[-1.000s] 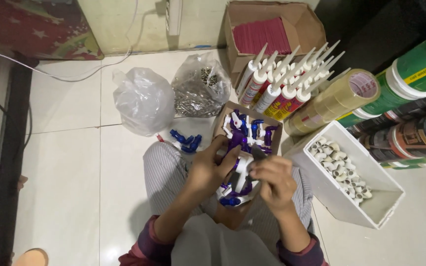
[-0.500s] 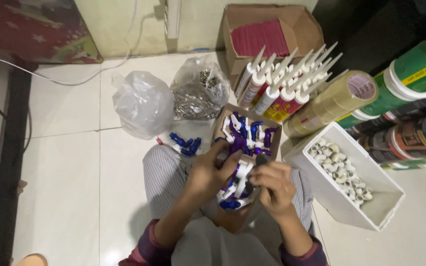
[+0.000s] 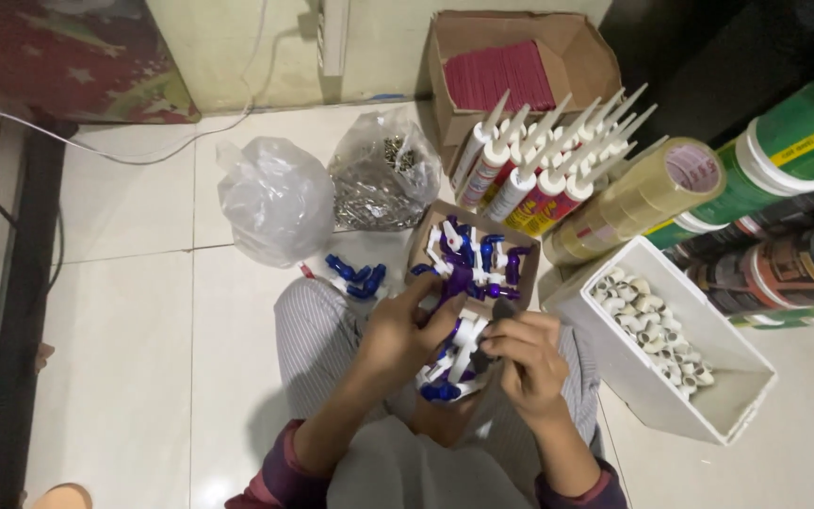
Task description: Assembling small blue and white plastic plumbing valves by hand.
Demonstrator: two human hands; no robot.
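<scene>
I sit on a tiled floor with a small cardboard box [image 3: 424, 238] of blue and white plastic taps in front of my knees. My left hand [image 3: 405, 332] grips a white and blue tap [image 3: 462, 341] from the left side. My right hand [image 3: 524, 356] pinches the same tap from the right, with a dark piece between its fingers. More blue and white taps [image 3: 445, 385] lie bunched in my lap just below the hands. Two loose blue taps [image 3: 355, 277] rest on the floor left of the box.
A clear plastic bag [image 3: 275, 198] and a bag of metal screws [image 3: 383, 184] lie ahead on the left. Sealant tubes [image 3: 539, 165], a stack of tape rolls [image 3: 628, 203], a white bin of pipe fittings [image 3: 708, 401], a brown carton [image 3: 520, 66] and paint cans [image 3: 793, 141] crowd the right.
Both hands have stayed over my lap, shifting slightly and turning the tap between them. Nothing else has moved.
</scene>
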